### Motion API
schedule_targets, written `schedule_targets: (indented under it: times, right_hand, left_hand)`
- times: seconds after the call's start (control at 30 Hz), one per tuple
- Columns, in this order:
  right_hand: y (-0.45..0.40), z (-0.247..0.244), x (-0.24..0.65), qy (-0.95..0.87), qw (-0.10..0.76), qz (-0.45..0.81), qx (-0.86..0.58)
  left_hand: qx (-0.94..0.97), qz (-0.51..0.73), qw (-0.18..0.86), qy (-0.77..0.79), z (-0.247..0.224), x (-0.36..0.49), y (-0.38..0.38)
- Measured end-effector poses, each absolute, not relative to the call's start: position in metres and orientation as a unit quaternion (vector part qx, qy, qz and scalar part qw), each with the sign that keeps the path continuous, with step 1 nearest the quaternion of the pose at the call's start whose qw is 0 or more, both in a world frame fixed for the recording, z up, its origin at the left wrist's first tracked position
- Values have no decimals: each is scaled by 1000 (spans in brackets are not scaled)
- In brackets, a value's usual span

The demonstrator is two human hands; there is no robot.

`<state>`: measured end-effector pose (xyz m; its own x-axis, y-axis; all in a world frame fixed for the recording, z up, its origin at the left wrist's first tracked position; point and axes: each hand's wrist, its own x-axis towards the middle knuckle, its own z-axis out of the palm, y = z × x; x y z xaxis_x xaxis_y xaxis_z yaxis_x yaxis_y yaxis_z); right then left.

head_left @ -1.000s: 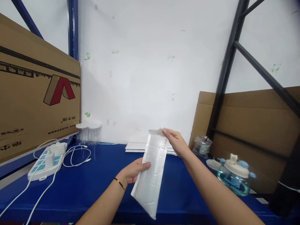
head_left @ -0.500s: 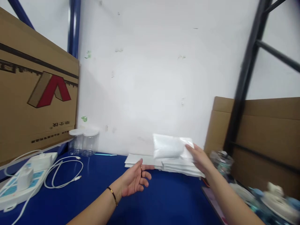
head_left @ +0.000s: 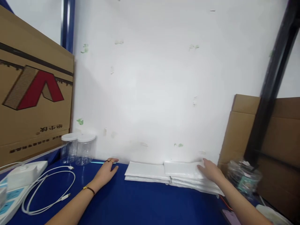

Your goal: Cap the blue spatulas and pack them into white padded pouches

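Note:
My left hand (head_left: 106, 172) is over a thin light-blue strip (head_left: 95, 162) by the wall, thumb and fingers apart; its fingertips are partly hidden. At the right end of a stack of flat white packets (head_left: 185, 170), my right hand (head_left: 211, 170) rests with thumb and forefinger spread, its other fingers partly out of sight. The top packet lies flat under that hand. A lower stack of white packets (head_left: 147, 170) sits directly to the left, touching the first.
Two clear jars with white lids (head_left: 84, 150) stand at the left beside a large cardboard box (head_left: 35, 93). A white cable (head_left: 50, 204) and a power strip (head_left: 14, 193) lie in front. At the right are a clear plastic container (head_left: 245, 178), cardboard (head_left: 241, 131) and a dark post (head_left: 269, 93).
My right hand has lowered the white packet onto the right stack and loosened its fingers. My left hand has moved left to the blue strip. The view has turned slightly and come closer.

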<state>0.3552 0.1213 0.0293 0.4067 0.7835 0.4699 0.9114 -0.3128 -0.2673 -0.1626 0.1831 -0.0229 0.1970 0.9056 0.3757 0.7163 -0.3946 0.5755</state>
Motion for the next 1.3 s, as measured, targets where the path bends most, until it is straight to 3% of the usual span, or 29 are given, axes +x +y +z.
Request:
schedule_targets:
  times: [0.07, 0.2, 0.4, 0.6, 0.73, 0.97, 1.1, 1.3]
  right_hand:
    - [115, 32, 350, -543, 242, -150, -790]
    - [88, 38, 316, -629, 309, -129, -701]
    - [28, 24, 255, -718, 360, 18, -595]
    - [2, 4, 228, -701, 414, 114, -569]
    - [-11, 13, 204, -746, 393, 96, -529]
    - [-21, 7, 211, -888, 212, 153, -378]
    - [-16, -9, 222, -878, 206, 181, -392]
    - [-14, -12, 233, -855, 216, 243, -404]
  left_hand:
    - [818, 310, 126, 468, -22, -144, 175]
    - [891, 222, 109, 382, -16, -101, 165]
    - [879, 192, 59, 433, 2, -81, 172]
    - [873, 167, -68, 454, 36, -111, 134]
    - [878, 165, -59, 446, 34, -117, 84]
    - [917, 63, 62, 388, 21, -99, 29]
    - [907, -3, 124, 402, 25, -84, 36]
    - [910, -26, 133, 391, 48, -66, 35]
